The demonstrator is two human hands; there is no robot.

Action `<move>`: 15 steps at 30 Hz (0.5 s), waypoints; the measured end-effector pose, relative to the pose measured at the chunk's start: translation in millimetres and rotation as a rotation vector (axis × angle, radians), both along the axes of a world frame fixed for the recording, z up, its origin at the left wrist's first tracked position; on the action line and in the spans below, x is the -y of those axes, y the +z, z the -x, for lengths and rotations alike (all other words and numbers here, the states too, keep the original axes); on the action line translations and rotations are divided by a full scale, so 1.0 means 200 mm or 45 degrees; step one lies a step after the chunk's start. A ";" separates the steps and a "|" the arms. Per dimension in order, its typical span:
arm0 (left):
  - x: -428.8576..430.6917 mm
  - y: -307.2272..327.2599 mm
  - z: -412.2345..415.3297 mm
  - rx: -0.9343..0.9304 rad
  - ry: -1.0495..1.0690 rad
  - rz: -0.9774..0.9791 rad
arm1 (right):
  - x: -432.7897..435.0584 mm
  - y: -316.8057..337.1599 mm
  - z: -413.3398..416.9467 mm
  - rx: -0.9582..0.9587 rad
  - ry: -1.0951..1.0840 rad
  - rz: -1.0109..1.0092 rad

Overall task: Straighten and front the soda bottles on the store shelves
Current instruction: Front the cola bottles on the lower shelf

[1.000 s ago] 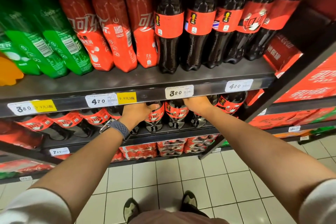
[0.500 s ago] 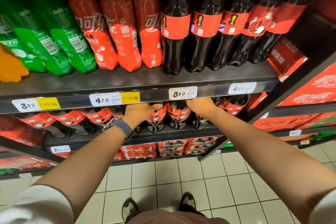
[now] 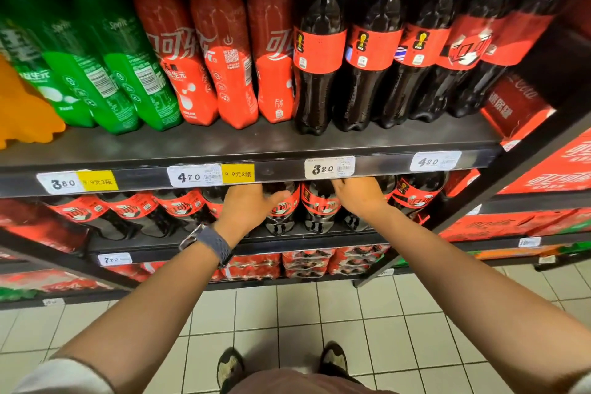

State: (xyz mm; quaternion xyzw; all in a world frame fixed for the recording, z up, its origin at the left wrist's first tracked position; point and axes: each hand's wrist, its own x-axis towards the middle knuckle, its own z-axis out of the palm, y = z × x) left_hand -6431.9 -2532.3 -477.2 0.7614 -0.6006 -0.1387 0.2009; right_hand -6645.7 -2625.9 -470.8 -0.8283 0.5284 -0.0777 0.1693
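Observation:
Dark cola bottles with red labels stand in a row on the lower shelf [image 3: 319, 238]. My left hand [image 3: 246, 208] reaches under the upper shelf's edge [image 3: 275, 171] and holds a cola bottle [image 3: 281, 217], its thumb lying across the label. My right hand [image 3: 359, 197] grips the top of another cola bottle [image 3: 356, 222] two places to the right, fingers curled toward the bottle between them [image 3: 319, 205]. The shelf edge hides most of both hands' fingertips. Further cola bottles [image 3: 415, 198] stand to the right.
The upper shelf carries green soda bottles [image 3: 128, 73], red-wrapped bottles [image 3: 224, 67] and tall dark cola bottles [image 3: 319, 73]. Price tags [image 3: 329, 167] line its front edge. Red cartons [image 3: 550, 169] are stacked to the right, shrink-wrapped packs [image 3: 307, 262] below. Tiled floor [image 3: 287, 313] lies underfoot.
Both hands stay on the same lower-shelf bottles. My left thumb has spread further right across the label, and my right fingers show more under the shelf edge.

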 end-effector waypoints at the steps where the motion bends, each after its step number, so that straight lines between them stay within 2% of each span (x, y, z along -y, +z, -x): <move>1: -0.06 -0.01 -0.03 0.029 0.002 0.096 | -0.03 -0.02 -0.01 0.121 -0.039 0.072; 3: -0.19 -0.01 -0.11 0.110 -0.031 0.274 | -0.14 -0.03 -0.02 0.283 -0.078 0.233; 6: -0.36 -0.02 -0.28 0.198 -0.056 0.392 | -0.34 -0.05 -0.12 0.218 0.095 0.476; 12: -0.52 0.00 -0.62 0.479 0.008 0.412 | -0.61 -0.02 -0.49 0.228 0.454 0.521; 15: -0.57 0.00 -0.76 0.526 0.042 0.385 | -0.65 0.02 -0.71 0.286 0.481 0.380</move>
